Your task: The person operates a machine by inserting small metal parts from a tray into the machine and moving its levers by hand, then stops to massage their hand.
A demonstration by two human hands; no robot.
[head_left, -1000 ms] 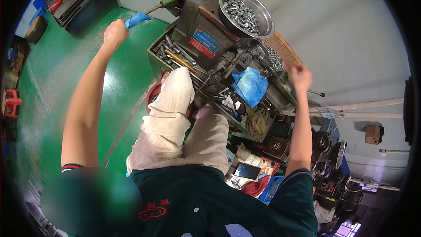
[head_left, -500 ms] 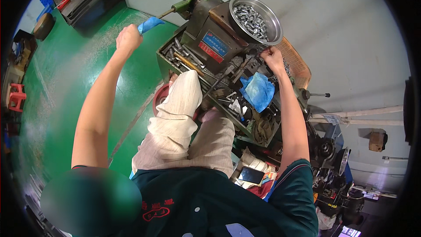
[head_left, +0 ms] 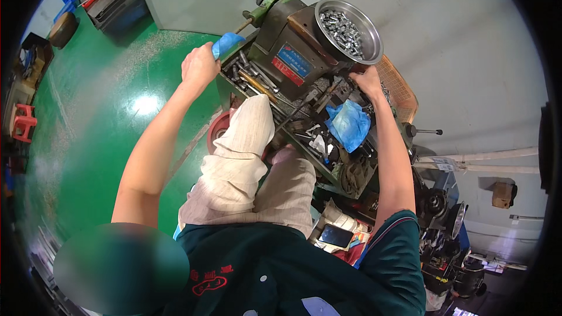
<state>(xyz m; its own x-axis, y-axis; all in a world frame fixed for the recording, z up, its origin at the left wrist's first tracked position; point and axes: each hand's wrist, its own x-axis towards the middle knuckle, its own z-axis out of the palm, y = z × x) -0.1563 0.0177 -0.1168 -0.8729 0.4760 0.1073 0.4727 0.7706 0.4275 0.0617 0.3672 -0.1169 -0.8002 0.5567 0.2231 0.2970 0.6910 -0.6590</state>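
Note:
My left hand [head_left: 199,65] is closed round a lever handle wrapped in blue sheeting [head_left: 228,44]. The lever's rod [head_left: 243,25] runs to a green hub [head_left: 269,4] on the machine [head_left: 287,44]. My right hand [head_left: 367,82] is at the machine's work area, just below a steel bowl [head_left: 376,41] of small shiny metal parts [head_left: 341,32]. Its fingers are bent together, and what they hold, if anything, is too small and dark to make out. A crumpled blue sheet [head_left: 349,127] lies beside my right wrist.
An orange-brown basket [head_left: 401,95] stands against the wall right of the bowl. Metal rods and tools [head_left: 253,76] fill the tray nearest my left hand. A dark cloth [head_left: 353,177] lies at the tray's near end. A phone [head_left: 335,235] rests beside my lap.
My left hand has swung the blue-wrapped lever handle to the right, closer to the machine. My right hand stays at the work area, its fingers now further under the bowl's edge.

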